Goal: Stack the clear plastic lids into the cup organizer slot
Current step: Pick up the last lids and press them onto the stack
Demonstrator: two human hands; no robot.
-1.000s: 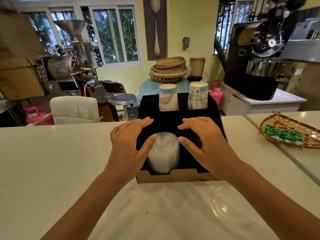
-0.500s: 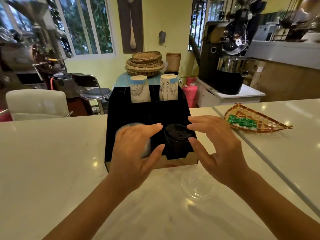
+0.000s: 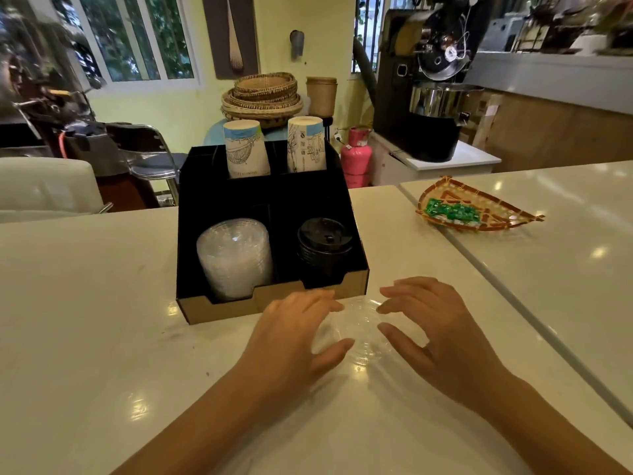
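Observation:
A black cup organizer (image 3: 191,265) with a cardboard front stands on the white counter. A stack of clear plastic lids (image 3: 234,257) leans in its front left slot. A single clear plastic lid (image 3: 359,332) lies flat on the counter just in front of the organizer's right corner. My left hand (image 3: 294,341) is at the lid's left rim and my right hand (image 3: 435,334) at its right rim, fingers spread on both sides. Whether the fingers touch the lid is unclear.
Black lids (image 3: 323,248) fill the front right slot; two stacks of paper cups (image 3: 245,152) stand in the back slots. A woven tray with green packets (image 3: 479,209) lies to the right, past a seam in the counter. Chairs and coffee machines stand behind.
Both hands left the clear stack in the organizer and came down toward me to the single lid on the counter. The stack stays in its slot. The view shifted.

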